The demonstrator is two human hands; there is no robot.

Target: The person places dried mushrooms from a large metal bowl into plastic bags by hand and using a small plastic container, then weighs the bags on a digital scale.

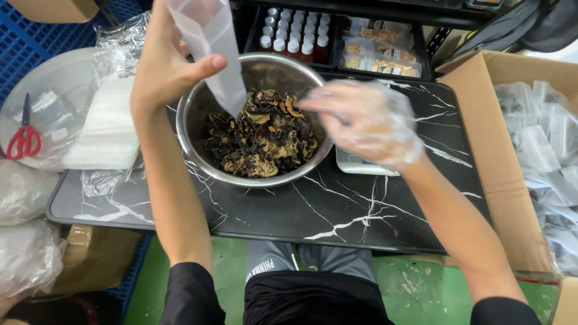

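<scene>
Black marble table [337, 210]: our left hand [165, 66] pinches a clear pouch [211, 48] over the steel bowl [195, 129] of dried mushrooms [262, 135]; gloved right hand [367, 123] hovers spread, holding nothing

A black tabletop [337, 210] veined with white marble lines is seen. Dark brown, black and tan dried pieces [264, 135] are held in a silvery steel bowl [198, 129]. A clear, whitish plastic bag [214, 45] is shown. Red handles are borne by the scissors [23, 135]. The floor [409, 289] is coloured green.
</scene>
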